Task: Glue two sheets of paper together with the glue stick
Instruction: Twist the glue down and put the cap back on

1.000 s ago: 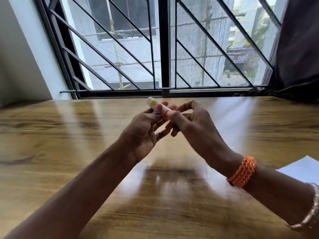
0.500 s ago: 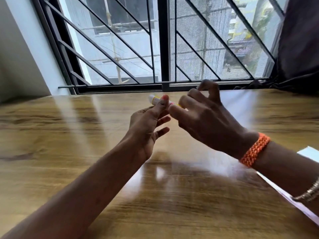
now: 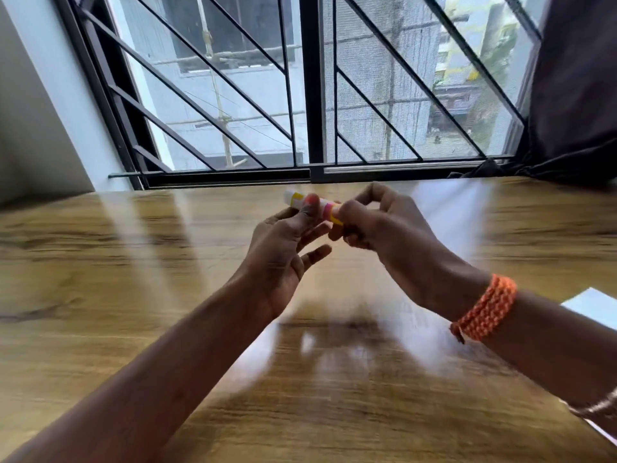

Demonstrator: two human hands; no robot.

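A small white glue stick (image 3: 293, 198) with yellow and pink bands is held level above the wooden table (image 3: 100, 295), near its far edge. My left hand (image 3: 283, 252) pinches the stick's left part between thumb and fingers. My right hand (image 3: 384, 225) is closed around its right end, which is hidden in the fingers. A corner of white paper (image 3: 591, 309) lies on the table at the right edge, behind my right forearm; most of it is out of view.
A barred window (image 3: 310, 95) runs along the table's far edge. A dark curtain (image 3: 577, 95) hangs at the far right and bunches onto the table's corner. A grey wall stands to the left.
My right hand's fingers, raised half a second ago, have closed down around the stick's right end. Both hands stay together above the table; the view shifted slightly.
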